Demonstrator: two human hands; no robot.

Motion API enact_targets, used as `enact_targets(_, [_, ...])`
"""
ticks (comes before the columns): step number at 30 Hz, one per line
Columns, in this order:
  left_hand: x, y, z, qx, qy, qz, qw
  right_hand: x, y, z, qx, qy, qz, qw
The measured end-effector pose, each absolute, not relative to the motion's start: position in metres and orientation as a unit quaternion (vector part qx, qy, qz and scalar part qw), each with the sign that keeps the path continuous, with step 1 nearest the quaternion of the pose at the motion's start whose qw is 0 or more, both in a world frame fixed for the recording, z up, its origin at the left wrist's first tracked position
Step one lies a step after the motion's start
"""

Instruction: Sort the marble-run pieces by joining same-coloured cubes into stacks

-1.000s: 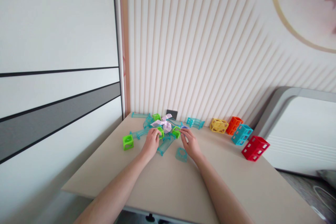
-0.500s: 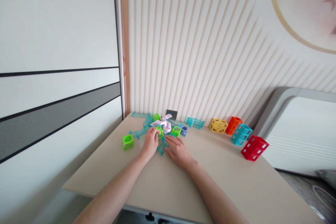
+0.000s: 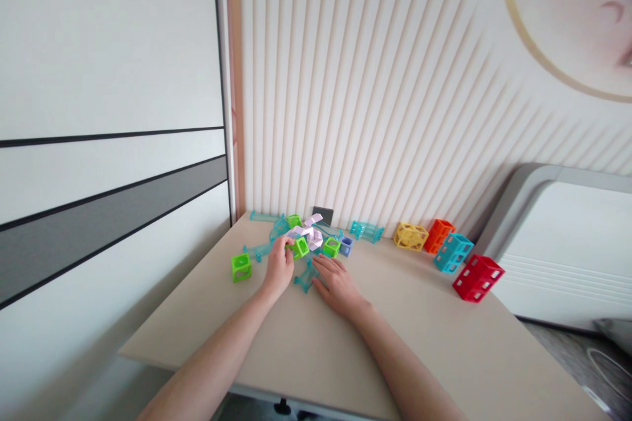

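Note:
In the head view, my left hand (image 3: 280, 268) is closed, its fingertips pinching the left side of a green open-sided cube block (image 3: 299, 248). My right hand (image 3: 338, 280) lies low with its fingers stretched out together. Those fingers rest against or partly over a clear teal track piece (image 3: 306, 276), whose right end they hide. Lilac folded-looking pieces (image 3: 313, 237) lie just behind the held cube. Another green cube (image 3: 331, 247) and a blue-violet cube (image 3: 346, 246) sit beyond my right fingertips.
A separate green cube (image 3: 241, 267) stands on the left of the table (image 3: 316, 348). Clear teal pieces (image 3: 367, 231) lie toward the ribbed wall. Along the right stand yellow (image 3: 411, 236), orange (image 3: 439, 236), blue (image 3: 453, 252) and red (image 3: 478, 278) block stacks.
My left hand has shifted slightly left and its fingers are drawn back, so more of the green cube shows. My right hand stays almost in place.

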State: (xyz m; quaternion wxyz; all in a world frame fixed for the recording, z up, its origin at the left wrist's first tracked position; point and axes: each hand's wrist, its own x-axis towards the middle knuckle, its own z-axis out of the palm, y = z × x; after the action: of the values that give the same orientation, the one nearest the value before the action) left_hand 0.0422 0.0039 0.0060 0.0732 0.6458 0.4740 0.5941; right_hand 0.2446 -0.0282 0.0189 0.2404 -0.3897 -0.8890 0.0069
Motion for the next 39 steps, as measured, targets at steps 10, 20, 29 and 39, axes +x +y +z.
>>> enact_targets(10, [0.053, -0.012, 0.016, 0.699, 0.397, 0.587, 0.095, 0.243, -0.032, 0.025, -0.382, -0.889, -0.034, 0.251])
enact_targets(20, [0.058, -0.021, 0.017, 0.735, 0.377, 0.556, 0.092, 0.252, -0.038, 0.034, -0.367, -0.857, -0.085, 0.352])
enact_targets(29, [0.063, -0.039, 0.039, 0.793, 0.329, 0.505, 0.087, 0.254, -0.037, 0.027, -0.342, -0.858, -0.108, 0.368])
enact_targets(39, [-0.058, -0.054, 0.047, 0.786, 0.530, 0.297, -0.118, 0.263, -0.036, 0.026, -0.397, -0.804, -0.068, 0.438])
